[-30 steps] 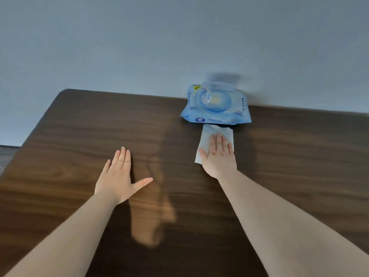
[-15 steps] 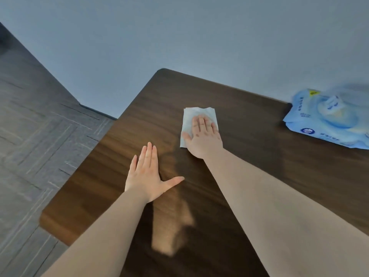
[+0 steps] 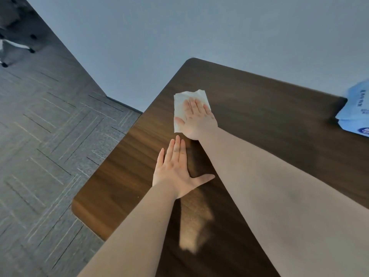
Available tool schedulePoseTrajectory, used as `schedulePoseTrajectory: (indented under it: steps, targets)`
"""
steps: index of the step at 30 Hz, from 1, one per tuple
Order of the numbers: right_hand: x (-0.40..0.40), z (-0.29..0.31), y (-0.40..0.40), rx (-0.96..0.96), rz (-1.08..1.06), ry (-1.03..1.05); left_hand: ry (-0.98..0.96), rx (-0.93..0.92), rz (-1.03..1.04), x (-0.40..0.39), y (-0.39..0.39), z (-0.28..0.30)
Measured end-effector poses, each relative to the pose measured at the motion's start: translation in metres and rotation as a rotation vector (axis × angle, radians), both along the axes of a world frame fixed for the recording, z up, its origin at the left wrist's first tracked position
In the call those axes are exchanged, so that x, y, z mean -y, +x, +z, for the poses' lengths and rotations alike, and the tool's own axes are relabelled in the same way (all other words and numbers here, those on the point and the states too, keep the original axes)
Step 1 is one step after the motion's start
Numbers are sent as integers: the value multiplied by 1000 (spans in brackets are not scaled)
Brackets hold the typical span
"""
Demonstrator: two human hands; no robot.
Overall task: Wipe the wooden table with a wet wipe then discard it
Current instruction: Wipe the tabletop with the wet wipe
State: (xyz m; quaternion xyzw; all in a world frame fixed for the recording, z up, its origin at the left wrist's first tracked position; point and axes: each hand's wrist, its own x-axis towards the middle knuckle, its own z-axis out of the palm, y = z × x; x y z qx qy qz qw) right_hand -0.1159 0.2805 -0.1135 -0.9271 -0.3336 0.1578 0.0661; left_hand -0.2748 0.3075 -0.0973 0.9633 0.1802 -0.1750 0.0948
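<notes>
- Dark wooden table (image 3: pixel 269 120) against a pale wall, grey carpet tiles to its left.
- Left hand (image 3: pixel 175 172) lies flat on the wood, fingers together, thumb out, holding nothing.
- Beyond it, right hand (image 3: pixel 196 119) presses flat on the white wet wipe (image 3: pixel 182 105) near the far left corner.
- Blue wipes pack (image 3: pixel 357 112) sits at the right edge, well apart.

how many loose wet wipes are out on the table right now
1. The wet wipe lies flat under the right hand near the wooden table's far left corner. Any others are hidden inside the blue pack at the right edge.
</notes>
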Motion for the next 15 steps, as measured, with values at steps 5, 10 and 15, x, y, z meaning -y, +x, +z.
schedulePoseTrajectory:
  steps: [5, 10, 15]
  targets:
    - [61, 0, -10, -21, -91, 28, 59, -39, -31, 5, 0, 1]
    - [172, -3, -12, -61, -299, -28, 200, -35, -184, 20, 2, 10]
    - [302, 1, -27, -36, -516, -91, 142, 39, -339, 95, 30, 21]
